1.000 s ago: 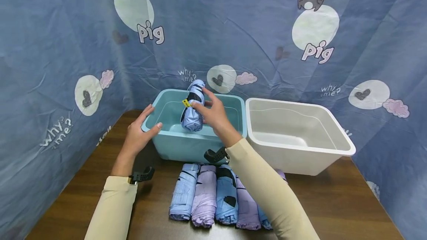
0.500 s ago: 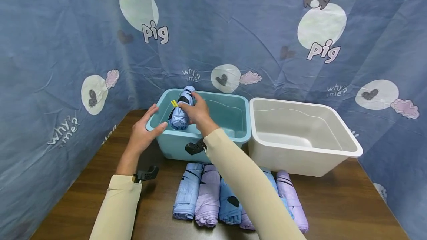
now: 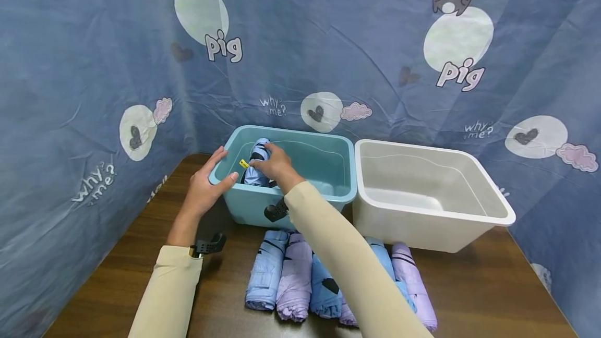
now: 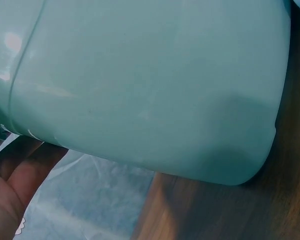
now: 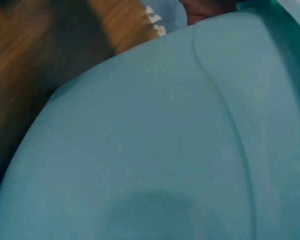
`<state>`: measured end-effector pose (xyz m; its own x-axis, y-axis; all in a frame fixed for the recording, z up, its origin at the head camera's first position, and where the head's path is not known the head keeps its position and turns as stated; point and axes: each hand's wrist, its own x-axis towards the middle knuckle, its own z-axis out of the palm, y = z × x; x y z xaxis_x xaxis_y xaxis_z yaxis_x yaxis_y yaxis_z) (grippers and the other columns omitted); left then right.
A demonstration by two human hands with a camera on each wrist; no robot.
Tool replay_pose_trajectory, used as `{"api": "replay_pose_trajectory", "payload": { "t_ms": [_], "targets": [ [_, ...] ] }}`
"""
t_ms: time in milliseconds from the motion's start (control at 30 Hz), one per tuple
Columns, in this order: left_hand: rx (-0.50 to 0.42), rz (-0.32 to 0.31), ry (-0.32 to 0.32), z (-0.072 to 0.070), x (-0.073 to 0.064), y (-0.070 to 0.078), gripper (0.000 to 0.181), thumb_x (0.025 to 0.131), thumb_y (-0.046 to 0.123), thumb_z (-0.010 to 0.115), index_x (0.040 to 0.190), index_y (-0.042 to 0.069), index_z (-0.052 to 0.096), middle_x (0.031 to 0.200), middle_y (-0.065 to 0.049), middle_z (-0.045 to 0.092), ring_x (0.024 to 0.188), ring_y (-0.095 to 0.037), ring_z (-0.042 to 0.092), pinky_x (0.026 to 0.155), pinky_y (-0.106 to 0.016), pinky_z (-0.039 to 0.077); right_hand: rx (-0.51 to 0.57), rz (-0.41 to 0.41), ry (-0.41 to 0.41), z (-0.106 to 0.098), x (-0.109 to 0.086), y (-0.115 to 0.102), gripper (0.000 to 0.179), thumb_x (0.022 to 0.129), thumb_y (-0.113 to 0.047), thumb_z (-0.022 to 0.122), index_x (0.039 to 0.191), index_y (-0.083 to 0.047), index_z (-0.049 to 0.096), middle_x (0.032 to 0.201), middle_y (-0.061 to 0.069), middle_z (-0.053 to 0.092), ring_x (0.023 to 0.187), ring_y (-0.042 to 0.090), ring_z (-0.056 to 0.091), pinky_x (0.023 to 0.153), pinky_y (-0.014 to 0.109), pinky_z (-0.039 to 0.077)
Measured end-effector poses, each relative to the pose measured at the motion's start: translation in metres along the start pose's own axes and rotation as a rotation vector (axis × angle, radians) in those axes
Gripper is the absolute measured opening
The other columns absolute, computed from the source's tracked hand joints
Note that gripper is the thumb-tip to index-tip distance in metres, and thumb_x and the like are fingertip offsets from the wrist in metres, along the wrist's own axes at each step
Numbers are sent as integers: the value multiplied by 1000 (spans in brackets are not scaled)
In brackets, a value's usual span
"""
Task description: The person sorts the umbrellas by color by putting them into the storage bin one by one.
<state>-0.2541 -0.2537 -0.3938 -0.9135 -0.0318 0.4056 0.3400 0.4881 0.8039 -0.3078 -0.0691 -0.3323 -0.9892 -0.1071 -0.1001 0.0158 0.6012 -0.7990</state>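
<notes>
A light blue rolled-up fabric bundle (image 3: pixel 256 173) with black markings and a yellow tag (image 3: pixel 243 164) is inside the left end of the teal bin (image 3: pixel 305 200). My right hand (image 3: pixel 274 165) grips it from above and the right, thumb toward the near side. At the bin's front left corner, my left hand (image 3: pixel 206 188) rests with spread, fairly straight fingers along the left side and the thumb at the front rim. Fingers (image 4: pixel 30 170) touch the bin's outer wall in the left wrist view. The right wrist view mostly shows teal wall (image 5: pixel 140 130); the bundle is hidden there.
To the right, a white bin (image 3: pixel 422 226) stands beside the teal one. In front, several rolled bundles, blue (image 3: pixel 267 275) and purple (image 3: pixel 295 280), lie in a row on the wooden table (image 3: pixel 483 286), partly behind my right forearm. A patterned blue curtain (image 3: pixel 281 40) hangs behind.
My right hand has carried the blue bundle leftward and lowered it from above the teal bin into its left end. The left hand has stayed at the bin's corner.
</notes>
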Motion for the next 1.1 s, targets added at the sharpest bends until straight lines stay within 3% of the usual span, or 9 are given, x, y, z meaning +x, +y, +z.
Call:
{"api": "replay_pose_trajectory", "payload": {
  "t_ms": [200, 300, 433, 533, 667, 867, 933, 1100],
  "targets": [
    [-7, 3, -2, 1, -1, 0, 70, 86, 36, 69, 147, 15, 42, 156, 6, 30, 140, -29, 31, 106, -59, 29, -94, 17, -33, 0, 0, 5, 66, 86, -33, 72, 145, -21, 44, 147, 9, 44, 136, 29, 35, 107, 42, 33],
    [-7, 7, -1, 1, -1, -1, 70, 87, 36, 69, 147, 16, 41, 156, 7, 30, 140, -29, 31, 106, -59, 28, -86, 38, -35, 0, 1, 5, 64, 88, -25, 70, 146, -20, 44, 147, 9, 44, 134, 29, 37, 104, 41, 37],
    [-4, 13, 1, 0, -1, -2, 69, 87, 36, 69, 147, 17, 41, 155, 9, 30, 140, -28, 31, 105, -59, 28, 40, 95, -44, 0, 4, 6, 64, 88, -8, 65, 146, -23, 44, 150, 12, 37, 120, 30, 46, 82, 41, 52],
    [-8, 12, -3, 0, 0, -3, 69, 87, 36, 69, 148, 18, 41, 156, 9, 29, 140, -29, 31, 105, -59, 28, 107, 123, -55, 1, 5, 6, 65, 88, -6, 65, 146, -26, 44, 151, 13, 34, 114, 29, 48, 62, 37, 55],
    [-14, 12, -4, 1, 0, -4, 69, 87, 35, 69, 147, 18, 42, 156, 9, 30, 140, -29, 30, 105, -59, 28, 81, 112, -54, 0, 5, 6, 63, 88, -12, 68, 145, -26, 45, 150, 10, 37, 122, 27, 44, 57, 33, 52],
    [-12, 20, 9, 2, 0, 0, 68, 87, 34, 69, 146, 15, 43, 155, 5, 32, 139, -28, 32, 105, -57, 30, 73, 66, -39, -2, 2, 6, 59, 90, -15, 67, 144, -23, 46, 148, 10, 40, 124, 28, 45, 63, 36, 55],
    [-14, 23, 10, 1, 0, 1, 68, 87, 34, 69, 146, 14, 43, 155, 4, 32, 139, -29, 33, 105, -57, 30, 60, 33, -8, -4, 0, 5, 56, 90, -17, 66, 143, -21, 48, 146, 9, 43, 119, 28, 49, 64, 36, 54],
    [-14, 24, 10, 1, 1, 0, 68, 87, 34, 69, 146, 14, 43, 155, 6, 32, 138, -29, 34, 105, -57, 31, 64, -39, 50, -11, -6, 1, 48, 91, -19, 64, 137, -17, 53, 125, 9, 59, 88, 21, 58, 63, 31, 50]
  ]
}}
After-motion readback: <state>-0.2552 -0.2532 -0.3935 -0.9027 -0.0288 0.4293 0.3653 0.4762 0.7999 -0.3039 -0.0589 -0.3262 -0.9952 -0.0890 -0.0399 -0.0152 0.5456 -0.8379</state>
